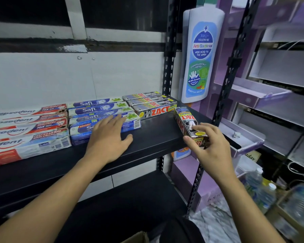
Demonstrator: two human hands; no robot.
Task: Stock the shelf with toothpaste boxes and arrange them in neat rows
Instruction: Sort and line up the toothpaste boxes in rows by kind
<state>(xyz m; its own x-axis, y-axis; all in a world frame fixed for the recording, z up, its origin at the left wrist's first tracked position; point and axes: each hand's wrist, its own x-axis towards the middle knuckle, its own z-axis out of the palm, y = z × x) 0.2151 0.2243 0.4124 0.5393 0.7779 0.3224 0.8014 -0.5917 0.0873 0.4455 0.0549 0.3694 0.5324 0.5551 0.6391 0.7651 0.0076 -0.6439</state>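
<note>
Toothpaste cartons fill the back of the black metal shelf (153, 130) in three blocks, each lying flat in rows one behind another. The red-and-white Pepsodent boxes (28, 130) are on the left, the blue-and-white Safi boxes (102, 111) in the middle and the silver-and-red Zact boxes (151, 104) on the right.

The left hand (109, 139) lies palm down with fingers straight and slightly spread. Its fingertips rest on the front Safi box, the thumb is out to the side over the board, and it grips nothing. The right hand (211, 146) is at the shelf's right front corner, its thumb and curled fingers pinching the near end of a single silver Zact carton (188, 123).

That carton points away from the person, crosswise to the stocked rows, with its far end just beside the right end of the front Zact box. Whether it touches the board cannot be told. Its top face shows red Zact lettering, a yellow "Smokers" band and a round yellow sticker near the fingers.

A white bottle-shaped body-wash sign (202, 55) stands beside the shelf post, with purple cardboard display trays (249, 137) further right.
</note>
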